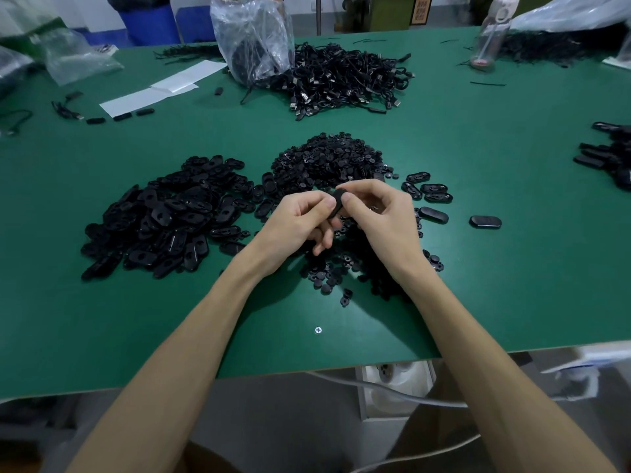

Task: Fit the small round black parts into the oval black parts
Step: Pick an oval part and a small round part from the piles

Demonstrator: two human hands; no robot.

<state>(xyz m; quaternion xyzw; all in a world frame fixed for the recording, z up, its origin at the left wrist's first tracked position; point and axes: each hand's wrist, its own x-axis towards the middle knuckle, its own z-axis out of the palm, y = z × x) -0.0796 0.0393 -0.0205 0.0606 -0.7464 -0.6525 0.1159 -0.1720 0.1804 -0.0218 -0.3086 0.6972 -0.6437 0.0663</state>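
Now one oval part [337,203] is held up above the green table [102,319], pinched from either side: the left hand [298,224] has its thumb and curled fingers on it, and the right hand [379,216] grips it with thumb and bent forefinger. Its long axis runs steeply, top end up and to the right, lower end toward the left palm; it is seen nearly edge-on, so whether a round part sits in it cannot be told. Left of the hands lies a heap of oval parts [164,216], far too many to count. Behind the hands is a heap of small round parts [327,160], also uncountable, with more round parts [341,268] scattered below the wrists. Right of the hands lie six loose oval parts [433,215]: four bunched together, two apart with long axes roughly left to right. Farther back: a tangle of cables [345,80], one plastic bag [252,35], one bottle [491,32]
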